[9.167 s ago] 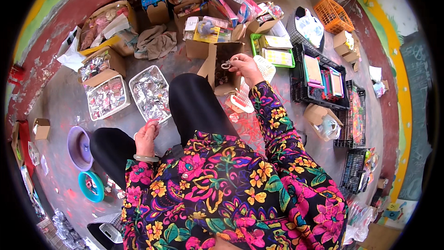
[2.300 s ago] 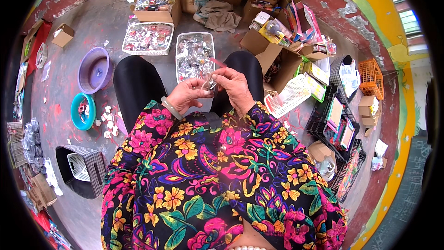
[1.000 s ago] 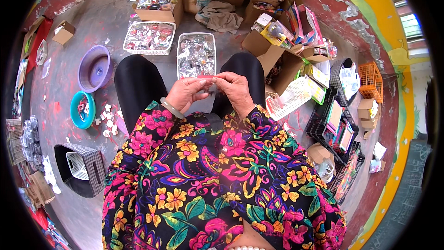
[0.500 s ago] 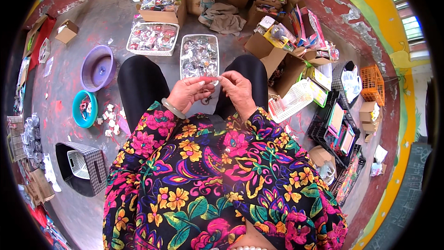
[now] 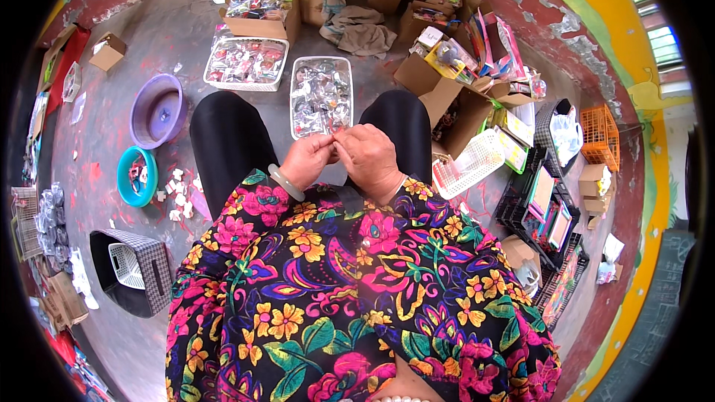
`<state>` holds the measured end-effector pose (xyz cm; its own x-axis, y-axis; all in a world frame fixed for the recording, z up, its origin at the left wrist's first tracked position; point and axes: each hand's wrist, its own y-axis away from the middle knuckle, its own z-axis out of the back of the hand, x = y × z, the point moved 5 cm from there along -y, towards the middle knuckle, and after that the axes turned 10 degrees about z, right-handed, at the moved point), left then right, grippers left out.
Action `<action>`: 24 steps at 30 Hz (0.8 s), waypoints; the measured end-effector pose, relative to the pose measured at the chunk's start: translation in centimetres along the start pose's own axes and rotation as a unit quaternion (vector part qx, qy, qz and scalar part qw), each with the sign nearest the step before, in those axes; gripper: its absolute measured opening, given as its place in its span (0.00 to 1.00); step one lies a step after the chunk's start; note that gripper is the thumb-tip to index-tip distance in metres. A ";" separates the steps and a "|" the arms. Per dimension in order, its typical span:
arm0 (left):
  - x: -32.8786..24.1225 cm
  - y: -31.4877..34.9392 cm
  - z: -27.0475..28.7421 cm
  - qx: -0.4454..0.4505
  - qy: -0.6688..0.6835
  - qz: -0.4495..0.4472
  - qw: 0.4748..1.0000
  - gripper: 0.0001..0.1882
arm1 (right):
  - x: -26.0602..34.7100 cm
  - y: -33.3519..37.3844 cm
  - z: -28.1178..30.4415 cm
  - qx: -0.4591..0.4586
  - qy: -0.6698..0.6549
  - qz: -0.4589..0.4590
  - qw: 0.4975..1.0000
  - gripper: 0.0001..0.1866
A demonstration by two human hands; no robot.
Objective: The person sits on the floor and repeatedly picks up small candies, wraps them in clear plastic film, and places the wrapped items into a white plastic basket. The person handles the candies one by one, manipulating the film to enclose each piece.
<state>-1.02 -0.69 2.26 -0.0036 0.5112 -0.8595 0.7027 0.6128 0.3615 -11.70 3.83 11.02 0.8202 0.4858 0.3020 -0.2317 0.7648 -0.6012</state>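
Observation:
My left hand (image 5: 304,161), with a pale bangle at its wrist, and my right hand (image 5: 372,155) meet in front of my knees. Their fingertips pinch a small red piece (image 5: 337,132), mostly covered by the fingers, so its kind does not show. Just beyond the fingers a white basket (image 5: 296,78) stands on the floor between my knees, filled with small items in clear wrapping. Left of it, a second white basket (image 5: 252,86) holds more wrapped pieces, red and white.
On the left are a purple basin (image 5: 136,115), a teal basin (image 5: 123,182), scattered white bits (image 5: 177,195) and a checkered bin (image 5: 153,275). To the right stand an empty-looking white basket (image 5: 477,156), an open cardboard box (image 5: 465,115) and black crates (image 5: 514,208). Grey cloth (image 5: 359,30) lies ahead.
My hands have drawn together, the right one moving left and turning its back up. The red piece, seen stretched between the fingers before, is now largely covered.

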 end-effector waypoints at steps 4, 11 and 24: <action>0.1 0.0 -0.1 0.001 -0.058 -0.016 0.998 0.12 | 0.0 0.0 -0.1 0.017 0.012 0.003 1.000 0.03; -1.2 0.6 -0.5 -0.039 -0.234 -0.062 0.969 0.10 | 0.2 0.0 -0.4 0.035 0.034 -0.002 0.999 0.02; -3.3 1.5 -1.5 -0.063 -0.343 -0.138 0.927 0.12 | -0.2 0.3 -0.4 0.023 0.010 -0.022 0.999 0.04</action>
<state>-1.02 -0.52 6.22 0.3130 -0.1530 -0.9374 0.6530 0.7513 0.0954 -11.73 3.79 10.54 0.8402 0.4436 0.3117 -0.2190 0.8036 -0.5534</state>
